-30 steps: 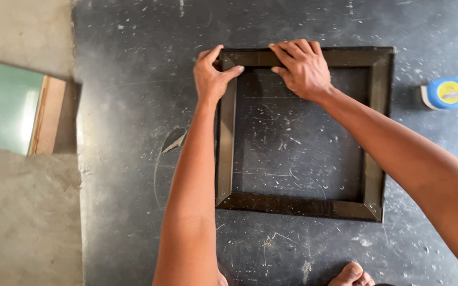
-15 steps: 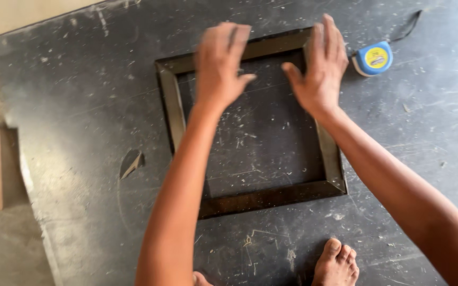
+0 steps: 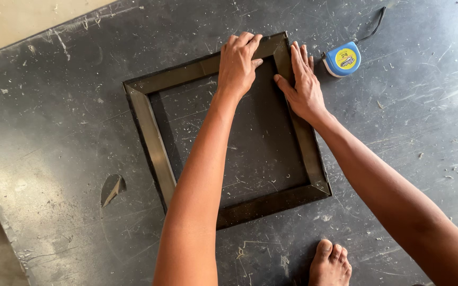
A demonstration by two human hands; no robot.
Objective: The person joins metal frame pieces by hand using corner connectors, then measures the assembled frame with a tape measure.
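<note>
Dark-brown rectangular wooden frame [image 3: 157, 153], mitred at its corners, lay flat on the black, scratched sheet surface [image 3: 54, 132] that covered the floor, sitting slightly rotated against the picture edges. The frame occupied the middle of that surface, with its far right corner under the two hands.

The left hand [image 3: 238, 63] rested on the far rail of the frame near that corner, fingers curled over the rail's outer edge and thumb on the inner side, pressing the rail without lifting it. The right hand [image 3: 303, 82] lay flat and open along the right rail, fingers extended toward the corner joint and palm bearing down on the wood. The two hands sat just beside each other, one on either side of the mitre joint, without touching.

A blue-and-yellow round tape measure [image 3: 342, 59] with a black wrist cord lay on the sheet just beyond the right hand, clear of the frame. A bare foot [image 3: 329, 264] stood on the sheet near the frame's near rail. Small wood chips and pale scratches covered the sheet. A strip of pale concrete floor [image 3: 22, 21] showed at the far left.
</note>
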